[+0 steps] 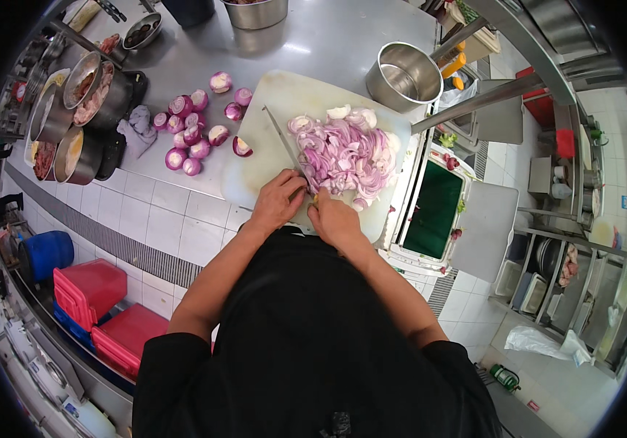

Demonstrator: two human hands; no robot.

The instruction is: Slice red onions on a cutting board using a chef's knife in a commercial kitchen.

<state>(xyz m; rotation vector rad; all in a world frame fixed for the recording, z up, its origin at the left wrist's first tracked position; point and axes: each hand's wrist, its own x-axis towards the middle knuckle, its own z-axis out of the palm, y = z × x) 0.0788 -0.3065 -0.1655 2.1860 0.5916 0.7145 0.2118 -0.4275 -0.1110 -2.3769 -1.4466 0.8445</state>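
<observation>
My right hand (337,220) is closed around the handle end of a long knife, a bit of yellow showing at its fingers. The knife blade (281,135) points away and to the left over a white cutting board (255,164). Close against the base of the blade is my left hand (278,198), its fingers curled in; whatever they hold is hidden. A big heap of sliced purple onion (346,157) covers the right half of the board, touching the blade. A cut onion piece (242,147) lies at the board's left edge.
Several peeled purple onions (186,128) sit left of the board, beside a crumpled cloth (137,131). An empty steel pot (404,76) stands at the back right. A green-lined bin (434,209) is right of the board. Pots of food (78,157) crowd the far left.
</observation>
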